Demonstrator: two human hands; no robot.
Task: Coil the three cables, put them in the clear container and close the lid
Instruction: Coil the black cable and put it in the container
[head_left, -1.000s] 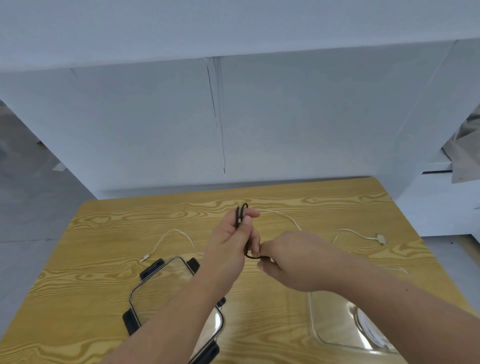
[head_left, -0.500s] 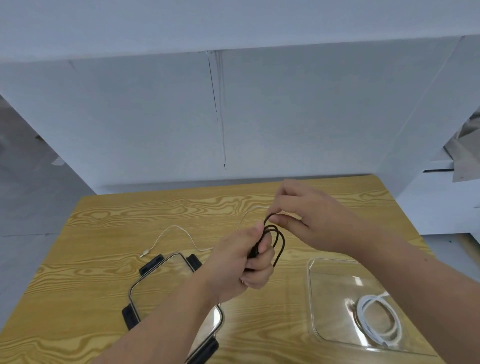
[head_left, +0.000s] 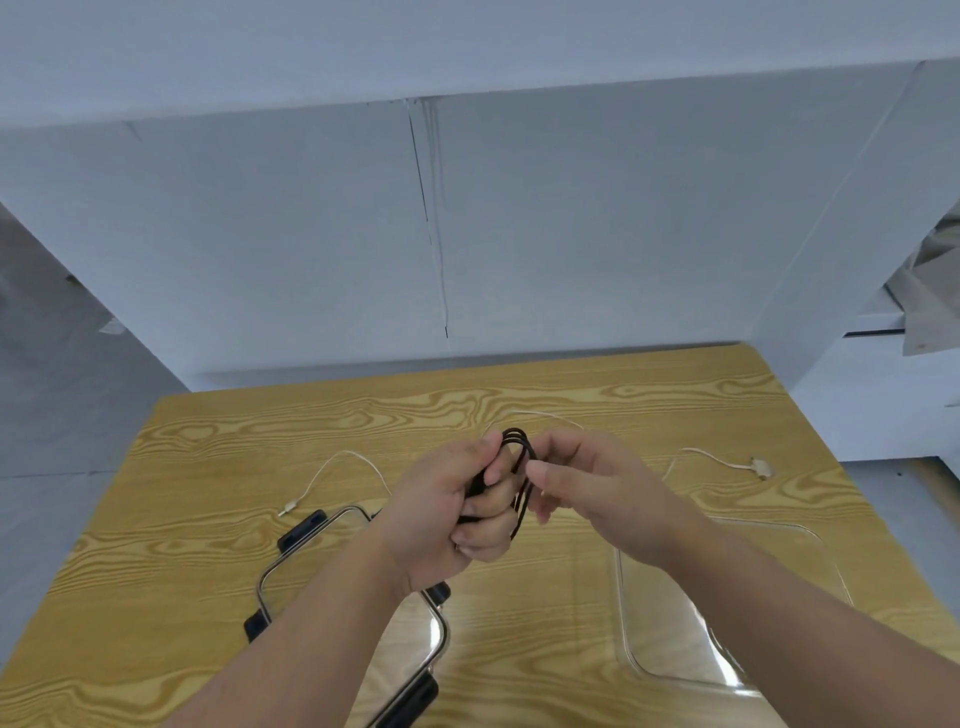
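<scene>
I've got the black cable (head_left: 519, 470) looped in several turns above table centre, left hand (head_left: 452, 512) clenched on the bundle, right hand (head_left: 587, 483) pinching the loops. Coiling step, nearly done imo. Next: drop it into clear container (head_left: 631, 644), near right.

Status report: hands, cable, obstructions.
Left hand gripping black cable coil. Right hand pinching its loops. White cable uncoiled on table. Container open, unobstructed.
</scene>
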